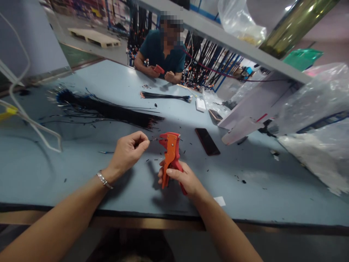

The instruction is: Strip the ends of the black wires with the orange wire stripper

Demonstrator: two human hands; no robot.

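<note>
Pinched in my left hand [131,151] is a thin dark cable [153,139], its short end sticking out to the right. Just beyond that end are the jaws of an orange and red wire stripper [171,149]. My right hand [183,176] is wrapped around the stripper's handles, holding it upright above the table. Whether the cable tip touches the jaws I cannot tell. Behind my left hand lies a big bundle of black cables [109,109], with a blue-tipped piece [106,152] at my left wrist.
Across the table [81,174] a person [160,54] holds a red tool [158,69]. A smaller cable bundle [166,96], a dark phone [207,141], a white box [200,104] and scattered black scraps lie about. Plastic bags [316,105] fill the right side.
</note>
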